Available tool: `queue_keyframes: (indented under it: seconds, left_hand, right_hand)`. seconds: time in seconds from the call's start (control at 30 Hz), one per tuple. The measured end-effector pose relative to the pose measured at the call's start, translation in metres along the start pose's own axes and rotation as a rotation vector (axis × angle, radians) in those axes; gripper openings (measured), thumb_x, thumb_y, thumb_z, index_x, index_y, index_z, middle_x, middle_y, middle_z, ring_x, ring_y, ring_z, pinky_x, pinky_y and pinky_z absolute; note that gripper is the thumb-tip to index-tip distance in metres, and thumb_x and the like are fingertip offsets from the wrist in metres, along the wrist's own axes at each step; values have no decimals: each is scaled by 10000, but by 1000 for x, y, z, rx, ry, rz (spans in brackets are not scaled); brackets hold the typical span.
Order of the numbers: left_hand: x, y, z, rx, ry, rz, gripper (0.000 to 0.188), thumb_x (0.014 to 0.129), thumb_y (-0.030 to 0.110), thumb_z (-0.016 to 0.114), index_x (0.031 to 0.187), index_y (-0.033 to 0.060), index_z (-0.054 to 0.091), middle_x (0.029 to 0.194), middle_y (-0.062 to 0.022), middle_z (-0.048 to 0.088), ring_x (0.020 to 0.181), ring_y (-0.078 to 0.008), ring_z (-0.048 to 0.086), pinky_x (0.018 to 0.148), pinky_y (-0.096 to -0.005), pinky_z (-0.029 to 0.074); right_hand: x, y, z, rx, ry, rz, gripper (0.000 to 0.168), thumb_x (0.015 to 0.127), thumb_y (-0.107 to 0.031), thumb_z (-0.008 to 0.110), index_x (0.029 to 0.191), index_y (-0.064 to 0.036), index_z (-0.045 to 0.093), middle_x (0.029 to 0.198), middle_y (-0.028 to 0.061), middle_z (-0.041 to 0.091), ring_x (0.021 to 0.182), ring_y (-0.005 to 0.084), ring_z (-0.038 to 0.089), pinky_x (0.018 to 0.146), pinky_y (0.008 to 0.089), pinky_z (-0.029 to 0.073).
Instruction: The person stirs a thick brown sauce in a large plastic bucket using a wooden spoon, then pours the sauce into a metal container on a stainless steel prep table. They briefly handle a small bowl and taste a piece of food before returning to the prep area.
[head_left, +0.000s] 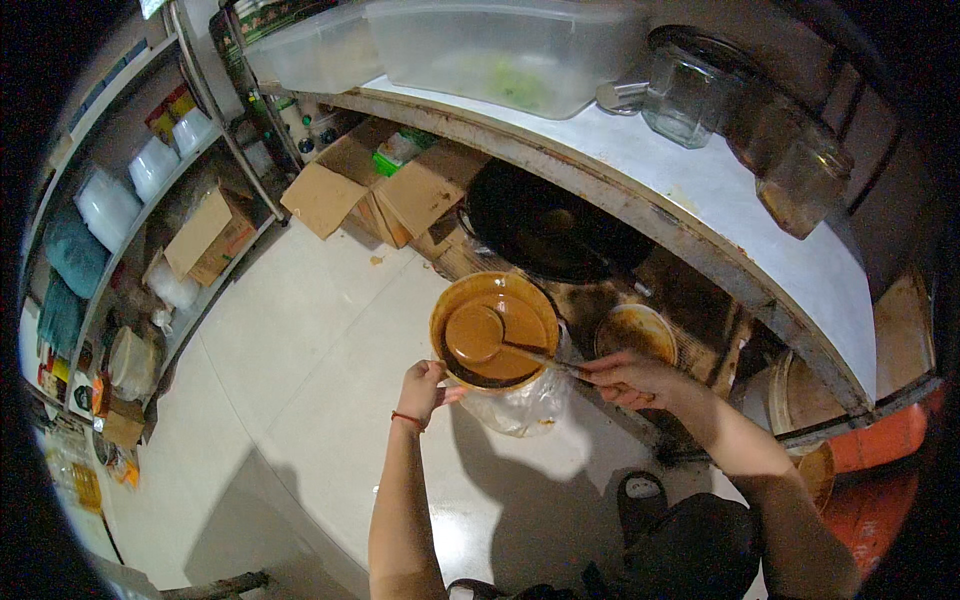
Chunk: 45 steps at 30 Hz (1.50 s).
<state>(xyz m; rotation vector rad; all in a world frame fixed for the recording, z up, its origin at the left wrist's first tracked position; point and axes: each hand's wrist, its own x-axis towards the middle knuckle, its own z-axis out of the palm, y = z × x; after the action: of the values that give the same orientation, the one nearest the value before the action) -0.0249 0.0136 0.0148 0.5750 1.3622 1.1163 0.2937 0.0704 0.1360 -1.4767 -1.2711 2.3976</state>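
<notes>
A round bucket (444, 300) full of thick brown sauce (529, 319) stands before me, its rim coated in the same brown. Clear plastic film (517, 414) shows around its lower side. My left hand (421, 388) grips the near left rim with thumb and fingers. In my right hand (628, 379) is the handle of a ladle (474, 334), whose bowl is filled with sauce and sits within the bucket's mouth. Whether the bowl touches the sauce below cannot be told. Just beyond my right hand lies a round, sauce-smeared lid or dish (636, 330).
A large black wok (551, 217) and an open cardboard box (326, 196) sit under a white-topped table (675, 184). Plastic tubs (480, 60) and a glass jar (679, 105) stand on that table. At left runs a metal shelf (169, 169); at right is a red cylinder (881, 439).
</notes>
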Motion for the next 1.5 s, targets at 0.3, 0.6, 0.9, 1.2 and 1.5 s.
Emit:
queue_keyframes:
  seconds: [0.3, 0.6, 0.9, 1.2, 1.5]
  left_hand:
    - [-3, 4, 1, -21, 2, -23, 260, 874, 177, 420, 978, -61, 434, 942, -147, 534, 700, -240, 634, 533, -234, 535]
    - [0, 0, -2, -34, -19, -13, 257, 883, 190, 427, 980, -48, 437, 950, -148, 535, 697, -236, 632, 541, -234, 535]
    - [2, -2, -3, -49, -20, -14, 259, 891, 202, 429, 982, -39, 441, 949, -143, 533, 694, -238, 631, 537, -241, 537]
    - [2, -5, -8, -10, -24, 2, 296, 899, 241, 411, 992, -40, 433, 907, -155, 529, 694, -251, 628, 559, -278, 544]
    - [4, 2, 2, 15, -2, 1, 298, 879, 236, 429, 982, -41, 393, 854, -138, 517, 620, -254, 627, 487, -284, 540]
  right_hand:
    - [-18, 17, -11, 205, -48, -28, 274, 864, -154, 518, 1121, -64, 490, 578, -22, 394, 387, -6, 285, 300, 135, 212]
    - [-40, 10, -4, 188, 0, -82, 274, 868, -166, 514, 1126, -79, 488, 587, -25, 375, 399, -8, 280, 306, 130, 200]
    - [-52, 5, 1, 96, 35, -86, 360, 851, -166, 529, 1201, -115, 461, 593, -23, 422, 406, 0, 297, 320, 139, 213]
    - [-25, 17, -1, -996, 356, -730, 479, 798, -126, 536, 1262, -155, 418, 662, 63, 556, 511, 199, 526, 510, 317, 456]
    - [60, -13, 38, -1726, 604, -471, 391, 810, -116, 483, 1199, -148, 478, 737, 127, 582, 629, 281, 589, 547, 392, 491]
